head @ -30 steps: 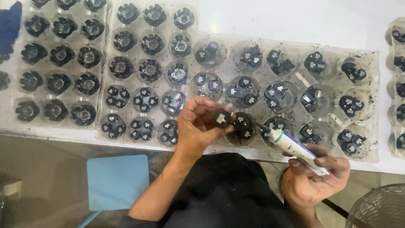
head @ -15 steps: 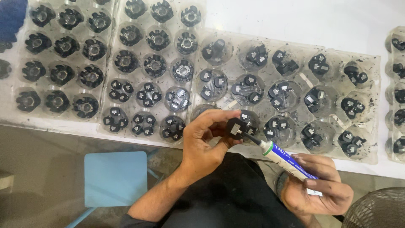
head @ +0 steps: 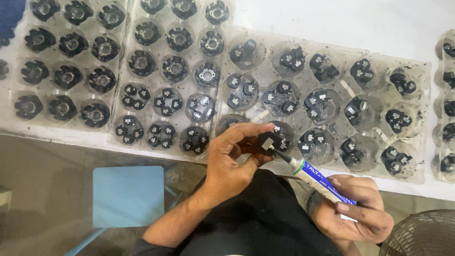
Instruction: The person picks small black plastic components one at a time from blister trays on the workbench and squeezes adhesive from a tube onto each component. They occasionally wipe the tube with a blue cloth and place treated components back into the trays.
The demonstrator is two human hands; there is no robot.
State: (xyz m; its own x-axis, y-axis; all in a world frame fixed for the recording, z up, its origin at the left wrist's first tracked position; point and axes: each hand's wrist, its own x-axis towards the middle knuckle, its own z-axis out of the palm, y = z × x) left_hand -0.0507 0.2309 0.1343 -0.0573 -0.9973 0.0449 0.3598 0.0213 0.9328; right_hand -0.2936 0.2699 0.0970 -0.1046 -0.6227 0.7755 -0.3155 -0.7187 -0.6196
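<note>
Head view. Your left hand point(head: 232, 161) is curled, thumb and fingertips pinching a small black part point(head: 268, 142) with a pale square pad on its upper face. It is held just off the table edge, at about 6 o'clock from the clear plastic tray point(head: 417, 71) of loose black parts.

Your right hand point(head: 355, 208) is closed around a white and blue tube point(head: 318, 179). Its dark nozzle runs toward 10 o'clock, and the tip meets the part's right edge beside the pale pad.

Other trays lie at 9 and 10 o'clock: one point(head: 19, 61) holds round black housings, the next point(head: 130, 57) holds housings in its far rows and clusters of small parts in its near rows. A light blue stool point(head: 128, 195) stands at 8 o'clock below the table edge. A fan grille point(head: 422, 234) shows at 4 o'clock.

Step in hand, as judged: dosing compound from the tube onto the held part. Whether any has left the nozzle cannot be told; the tip is too small.

Next move calls for a light, steady squeeze with the nozzle kept on the pad, the left pinch holding the part level and fingers clear of the wetted face.
</note>
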